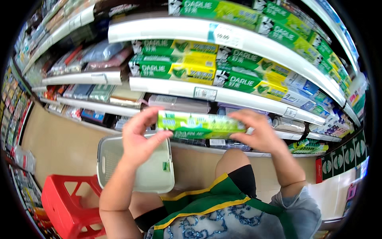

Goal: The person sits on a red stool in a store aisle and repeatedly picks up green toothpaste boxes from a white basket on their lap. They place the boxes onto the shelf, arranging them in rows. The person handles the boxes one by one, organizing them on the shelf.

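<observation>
A green and yellow-green Darlie toothpaste box [201, 124] is held level between my two hands, in front of the lower shelves. My left hand [143, 131] grips its left end, thumb below and fingers above. At the right end, my right hand [256, 128] pinches it the same way. Behind and above, stacked green and yellow Darlie boxes [176, 70] fill part of a shelf with a white price rail [179, 87]. More Darlie boxes [220, 10] in green and lime stand on the shelf above.
A pale plastic basket [149, 176] stands on the floor below my left forearm. Beside it, at the lower left, is a red plastic stool [64, 206]. Packaged textiles [103, 55] lie on shelves at the left. Dark green boxes [337, 161] line the right side.
</observation>
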Available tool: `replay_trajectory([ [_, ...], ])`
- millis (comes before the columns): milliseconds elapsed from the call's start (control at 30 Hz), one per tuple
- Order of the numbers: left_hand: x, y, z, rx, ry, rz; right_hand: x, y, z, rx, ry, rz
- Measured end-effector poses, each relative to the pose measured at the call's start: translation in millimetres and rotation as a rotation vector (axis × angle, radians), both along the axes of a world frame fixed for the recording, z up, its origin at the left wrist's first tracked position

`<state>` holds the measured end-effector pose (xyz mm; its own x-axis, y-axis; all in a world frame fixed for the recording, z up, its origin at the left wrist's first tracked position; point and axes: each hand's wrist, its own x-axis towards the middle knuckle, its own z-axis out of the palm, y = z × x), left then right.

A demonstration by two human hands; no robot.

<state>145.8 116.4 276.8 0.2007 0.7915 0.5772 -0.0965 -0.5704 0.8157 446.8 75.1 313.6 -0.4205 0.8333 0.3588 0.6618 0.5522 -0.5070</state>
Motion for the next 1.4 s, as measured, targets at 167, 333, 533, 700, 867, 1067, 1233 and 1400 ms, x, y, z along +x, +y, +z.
replay_trajectory([
  [167, 15, 45, 128, 0.347, 0.034, -0.012, 14, 0, 127, 0.514, -0.088, -0.115],
  [333, 22, 104, 183, 0.335, 0.085, 0.032, 15, 49, 193, 0.803, -0.326, -0.145],
  [533, 29, 152, 184, 0.255, 0.252, 0.091, 21, 90, 196, 0.723, -0.352, -0.194],
  [700, 34, 163, 184, 0.271, 0.313, 0.138, 22, 97, 188, 0.668, -0.320, -0.217],
  [867, 36, 178, 186, 0.325, 0.377, 0.158, 29, 106, 181, 0.700, -0.347, -0.227],
  [1067, 37, 174, 189, 0.275, 0.420, 0.179, 31, 111, 179, 0.790, -0.363, -0.202],
  [1233, 38, 175, 188, 0.337, 0.424, 0.185, 30, 111, 181, 0.811, -0.385, -0.204],
  [1400, 35, 183, 186, 0.329, 0.462, 0.199, 31, 117, 178, 0.837, -0.378, -0.189],
])
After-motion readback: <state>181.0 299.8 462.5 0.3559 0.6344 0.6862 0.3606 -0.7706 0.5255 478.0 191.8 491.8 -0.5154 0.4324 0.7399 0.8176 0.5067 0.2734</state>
